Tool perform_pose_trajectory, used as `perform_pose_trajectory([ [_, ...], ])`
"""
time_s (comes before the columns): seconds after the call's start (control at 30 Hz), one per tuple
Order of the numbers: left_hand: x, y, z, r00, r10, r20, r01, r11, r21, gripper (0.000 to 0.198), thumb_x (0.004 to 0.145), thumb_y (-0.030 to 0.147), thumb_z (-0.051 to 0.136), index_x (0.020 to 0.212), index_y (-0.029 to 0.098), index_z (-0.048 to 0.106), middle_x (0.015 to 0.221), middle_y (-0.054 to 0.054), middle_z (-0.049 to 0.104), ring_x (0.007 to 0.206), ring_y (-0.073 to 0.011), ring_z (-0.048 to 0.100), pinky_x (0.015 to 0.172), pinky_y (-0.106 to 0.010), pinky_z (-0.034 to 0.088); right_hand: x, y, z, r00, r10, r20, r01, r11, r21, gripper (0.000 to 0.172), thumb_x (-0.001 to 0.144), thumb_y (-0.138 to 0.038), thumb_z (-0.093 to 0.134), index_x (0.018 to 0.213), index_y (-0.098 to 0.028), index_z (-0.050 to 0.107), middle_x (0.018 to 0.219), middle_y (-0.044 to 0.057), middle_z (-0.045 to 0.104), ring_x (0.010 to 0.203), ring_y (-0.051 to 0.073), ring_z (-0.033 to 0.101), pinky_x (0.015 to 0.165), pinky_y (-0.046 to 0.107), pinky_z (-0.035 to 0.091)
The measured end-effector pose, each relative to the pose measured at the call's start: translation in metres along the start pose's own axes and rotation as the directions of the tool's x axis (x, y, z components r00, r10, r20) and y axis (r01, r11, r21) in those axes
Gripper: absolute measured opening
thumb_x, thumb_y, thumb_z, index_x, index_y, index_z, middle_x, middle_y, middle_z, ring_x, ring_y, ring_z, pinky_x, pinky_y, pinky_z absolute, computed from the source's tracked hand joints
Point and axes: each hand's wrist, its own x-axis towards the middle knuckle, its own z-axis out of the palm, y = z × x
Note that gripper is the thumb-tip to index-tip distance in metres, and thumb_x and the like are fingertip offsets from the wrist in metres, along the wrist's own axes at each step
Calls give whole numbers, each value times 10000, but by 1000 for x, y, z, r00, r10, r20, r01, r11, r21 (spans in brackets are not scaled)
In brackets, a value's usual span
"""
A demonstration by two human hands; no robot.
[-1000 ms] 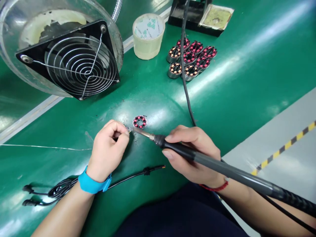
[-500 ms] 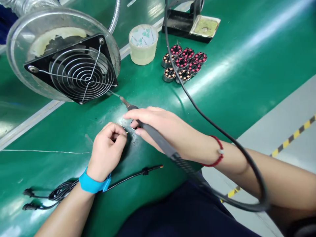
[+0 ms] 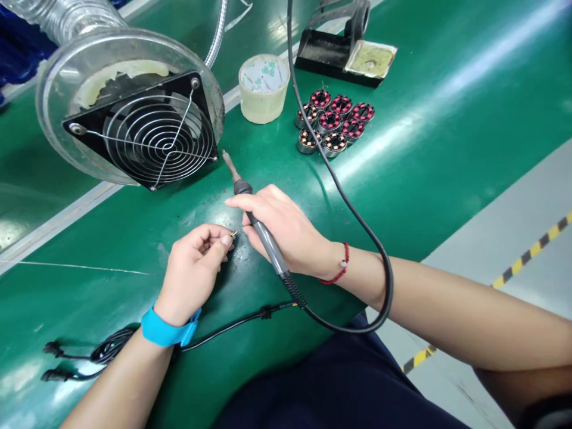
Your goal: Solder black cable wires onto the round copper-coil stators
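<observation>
My right hand (image 3: 290,229) is closed around a soldering iron (image 3: 271,247), with its tip pointing up and away, close to the lower right corner of the fan grille. Between the thumb and fingertips of my left hand (image 3: 199,250) is a small gold-coloured metal piece (image 3: 233,235); its exact kind is too small to tell. A blue band (image 3: 167,326) circles my left wrist. Just under the iron's cord end lie the bare wire ends of a black cable (image 3: 241,322), which runs beneath my left wrist to a coil with two plugs.
A fume extractor fan (image 3: 165,143) stands at the back left. Beyond my hands sit a tape roll (image 3: 263,95), several round coil-wound parts (image 3: 329,121) and an iron stand with a sponge (image 3: 370,59). Thin solder wire (image 3: 80,266) stretches in from the left. The iron's cord (image 3: 348,193) loops over my right forearm.
My right hand has shifted left, and the soldering iron has swung steeper, its tip moving right and away. My left fingers have turned, showing more of the gold piece. The view has shifted slightly.
</observation>
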Motion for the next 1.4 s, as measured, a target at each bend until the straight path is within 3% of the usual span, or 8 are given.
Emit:
perform_pose_trajectory([
  [0.27, 1, -1, -5, 990, -89, 111, 114, 962, -247, 143, 810, 289, 620, 772, 150, 620, 685, -3, 616, 525, -70, 502, 443, -165, 389, -4, -4, -2, 998, -22, 50, 21, 1000, 20, 358, 889, -149, 465, 1245, -191, 477, 932, 46, 653, 918, 219, 514, 808, 351, 375],
  [0.4, 0, -1, -3, 996, -59, 69, 76, 956, -284, 105, 811, 260, 607, 779, 163, 580, 650, 16, 585, 497, -68, 477, 420, -164, 362, -4, -6, -2, 997, -13, 72, 8, 997, 73, 350, 881, -151, 495, 1229, -193, 494, 920, 30, 642, 871, 196, 513, 817, 339, 379],
  [0.53, -4, -4, -2, 991, 117, -58, -122, 988, -98, 79, 829, 224, 585, 767, 178, 573, 756, -2, 598, 556, -86, 505, 476, -202, 415, -3, -9, -2, 1000, 8, 29, -12, 990, 140, 359, 864, -119, 497, 1211, -209, 481, 1016, 34, 655, 901, 182, 539, 856, 342, 389],
  [0.67, -9, -8, -4, 900, 434, -48, -408, 876, 257, 91, 864, 186, 558, 796, 199, 617, 1038, -45, 628, 915, -165, 601, 775, -286, 505, -1, -12, -1, 999, 36, -24, -31, 982, 188, 368, 835, -107, 493, 1183, -225, 464, 941, 17, 672, 903, 183, 575, 872, 359, 404],
  [0.73, -11, -8, -5, 866, 500, 1, -465, 805, 368, 120, 878, 158, 540, 804, 208, 620, 1027, -43, 637, 986, -180, 596, 856, -313, 489, 0, -13, -1, 999, 42, -35, -35, 981, 191, 372, 831, -104, 485, 1182, -227, 456, 928, 16, 676, 914, 184, 585, 886, 368, 405],
  [0.93, -12, -4, -3, 801, 596, 67, -553, 692, 463, 129, 879, 102, 538, 851, 201, 615, 1009, -45, 637, 950, -155, 599, 839, -278, 479, 1, -14, -5, 999, 44, -15, -40, 979, 200, 352, 836, -89, 486, 1155, -238, 468, 967, 16, 675, 913, 176, 580, 892, 367, 408],
  [1.2, -3, -4, -4, 912, 407, 37, -392, 846, 360, 139, 824, 98, 551, 739, 193, 608, 843, -19, 626, 787, -147, 579, 737, -274, 467, -3, -6, -8, 999, -19, 48, 13, 991, 132, 390, 868, -93, 490, 1237, -214, 459, 954, 27, 660, 969, 200, 541, 873, 369, 386],
  [1.4, 0, -7, -7, 926, 376, 38, -369, 880, 300, 144, 810, 106, 558, 712, 191, 621, 815, -8, 619, 789, -142, 579, 729, -265, 454, -2, -4, -7, 994, -57, 96, 50, 996, 74, 305, 917, -145, 462, 1214, -196, 508, 1001, 41, 661, 889, 195, 512, 793, 334, 361],
])
